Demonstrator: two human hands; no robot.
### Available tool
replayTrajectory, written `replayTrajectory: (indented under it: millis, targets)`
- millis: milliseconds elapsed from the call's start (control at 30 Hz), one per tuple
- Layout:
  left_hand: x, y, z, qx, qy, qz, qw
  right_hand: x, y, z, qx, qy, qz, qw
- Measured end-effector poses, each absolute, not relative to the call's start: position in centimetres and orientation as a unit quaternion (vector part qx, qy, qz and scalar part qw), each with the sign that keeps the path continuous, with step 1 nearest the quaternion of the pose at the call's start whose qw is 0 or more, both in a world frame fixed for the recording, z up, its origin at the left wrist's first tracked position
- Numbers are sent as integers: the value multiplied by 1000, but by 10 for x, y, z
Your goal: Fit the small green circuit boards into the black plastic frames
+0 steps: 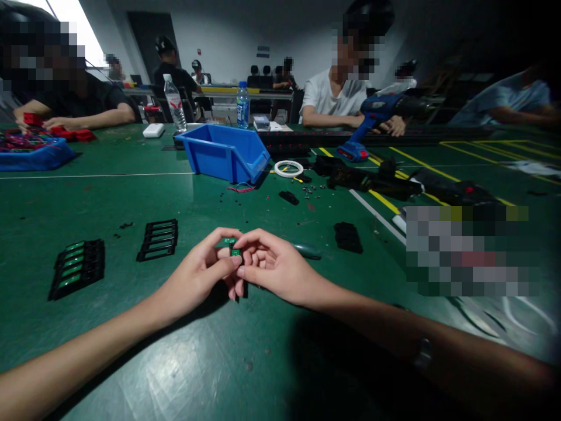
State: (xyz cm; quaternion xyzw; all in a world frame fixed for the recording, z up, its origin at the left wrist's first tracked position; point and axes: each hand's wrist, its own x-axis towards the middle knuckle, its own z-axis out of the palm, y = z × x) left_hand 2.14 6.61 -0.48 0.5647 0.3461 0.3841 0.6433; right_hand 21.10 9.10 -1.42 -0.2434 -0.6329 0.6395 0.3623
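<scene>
Above the middle of the green table (201, 362), both hands meet at a small black part with green circuit board pieces (235, 251). My left hand (199, 275) is closed on it, thumb and index finger pinching from the left. From the right, the curled fingers of my right hand (280, 266) grip the same part, covering much of it. A black frame holding several green boards (78, 266) lies at the left. Beside it is a black slotted frame (158, 240). A dark green handle-like object (308, 251) sits just behind my right hand.
A blue bin (214, 155), a white ring of tape or cable (288, 169) and loose screws (313, 190) lie farther back. A blue cordless drill (366, 126) stands at the back right. Black parts (348, 237) are at the right. Co-workers sit across the table.
</scene>
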Motion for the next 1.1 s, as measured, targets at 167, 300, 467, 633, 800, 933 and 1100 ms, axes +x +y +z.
replayTrajectory:
  millis: [167,300,467,633,800,933,1100]
  targets:
    - [21,67,-5,573,344,387,635,210,88,-12,-277,-649,595,384]
    - [21,67,-4,577,342,389,632,209,86,-10,-287,-659,582,381]
    - [20,67,-3,581,336,375,639,209,83,-11,-315,-693,527,378]
    - [20,67,-2,584,343,372,635,210,82,-13,-316,-714,500,375]
    - [21,67,2,572,338,372,648,212,81,-9,-321,-700,524,364]
    - [21,67,3,569,350,365,648,214,81,-5,-306,-657,583,367]
    - [22,65,3,589,356,335,643,214,86,-7,-371,-633,536,418]
